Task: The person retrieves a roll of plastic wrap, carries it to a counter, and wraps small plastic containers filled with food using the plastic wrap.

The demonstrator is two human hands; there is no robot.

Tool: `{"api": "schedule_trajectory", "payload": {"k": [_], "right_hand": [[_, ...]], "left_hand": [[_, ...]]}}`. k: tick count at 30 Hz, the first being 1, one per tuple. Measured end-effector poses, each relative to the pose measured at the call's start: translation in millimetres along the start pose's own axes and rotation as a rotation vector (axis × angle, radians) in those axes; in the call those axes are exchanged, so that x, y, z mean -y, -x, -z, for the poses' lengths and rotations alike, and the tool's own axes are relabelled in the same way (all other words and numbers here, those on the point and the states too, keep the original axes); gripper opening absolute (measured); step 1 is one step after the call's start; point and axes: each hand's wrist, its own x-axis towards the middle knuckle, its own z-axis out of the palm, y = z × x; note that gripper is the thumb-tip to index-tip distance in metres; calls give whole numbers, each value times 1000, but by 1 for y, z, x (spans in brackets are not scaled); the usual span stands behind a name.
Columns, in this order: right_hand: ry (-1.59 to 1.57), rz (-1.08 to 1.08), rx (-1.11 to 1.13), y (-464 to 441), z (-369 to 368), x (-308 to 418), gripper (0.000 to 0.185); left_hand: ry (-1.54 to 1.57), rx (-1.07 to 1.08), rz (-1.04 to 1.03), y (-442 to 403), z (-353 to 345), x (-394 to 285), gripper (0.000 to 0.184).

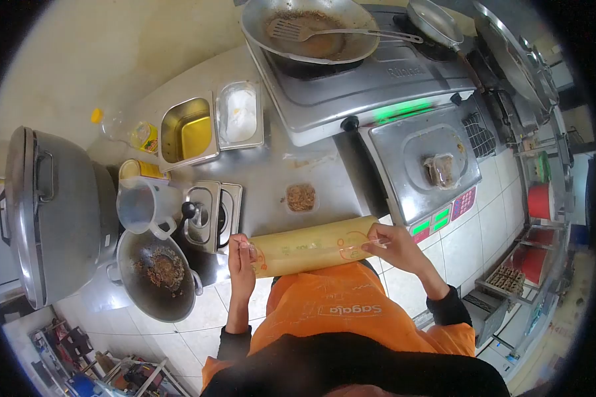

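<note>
A wide yellowish roll of plastic wrap (pixel 304 250) lies across the front edge of the steel counter, against my orange apron. At its left end, my left hand (pixel 242 259) is closed in a pinch on the film. My right hand (pixel 394 245) pinches the clear film at the right end, fingers pressed together. Just beyond the roll, a small clear tub of brown shredded food (pixel 300 198) sits on the counter. To the right, a film-wrapped brown packet (pixel 442 171) rests on a digital scale (pixel 417 192) with lit green displays.
A gas stove (pixel 377 83) at the back carries a large wok (pixel 311 49) with a slotted spatula (pixel 338 32). Steel pans of oil (pixel 191 132) and white powder (pixel 238 116), a plastic jug (pixel 142 205), a dark wok (pixel 157 278) and a big lidded pot (pixel 53 212) stand left.
</note>
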Motion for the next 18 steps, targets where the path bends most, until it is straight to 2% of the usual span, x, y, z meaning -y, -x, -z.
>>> {"api": "schedule_trajectory", "payload": {"k": [4,10,13,14,16,17,18], "right_hand": [[45,-17,19,9,9,14,23],[40,84,-38,12,22,51,24],[95,117,-100,-4,31,64,25],[146,193,-175,-16,32,61,25],[183,274,-288,-46,34,56,23],[169,279,-326,-63,33,54,22],[172,286,-328,-79,30,48,22]], "left_hand": [[164,1,51,4,5,-11,12],[149,1,-94,0,8,-45,10],[237,-43,-157,-21,5,-60,9],[197,-53,-142,-31,5,-65,7],[358,-2,-131,-58,4,-58,17],[359,-3,-137,-69,0,-50,17],[171,-1,-215,-81,-5,-40,21]]}}
